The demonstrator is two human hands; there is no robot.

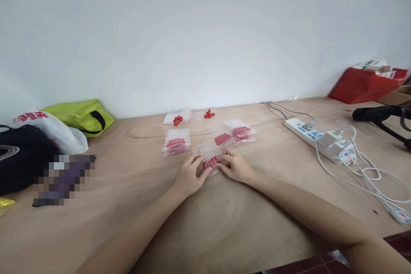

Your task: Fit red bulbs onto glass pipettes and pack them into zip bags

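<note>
Between my two hands a clear plastic bag (211,161) lies on the wooden table, with several red-ended white sticks in it. My left hand (190,174) grips its left side, fingers curled over the edge. At its right edge my right hand (236,165) pinches the bag near the red ends. Just behind lies a similar bag (221,137), and to its right a stack of filled bags (241,130). Another stack (176,141) is at the left. Loose red pieces (177,120) rest on bags near the wall, with more red pieces (209,114) beside them.
On the right are a white power strip (302,132) with plugs and tangled cables, a black object (375,113) and a red bag (362,85). A green bag (78,115), white plastic bag (61,132) and black bag (25,158) stand left. A wall borders the table behind.
</note>
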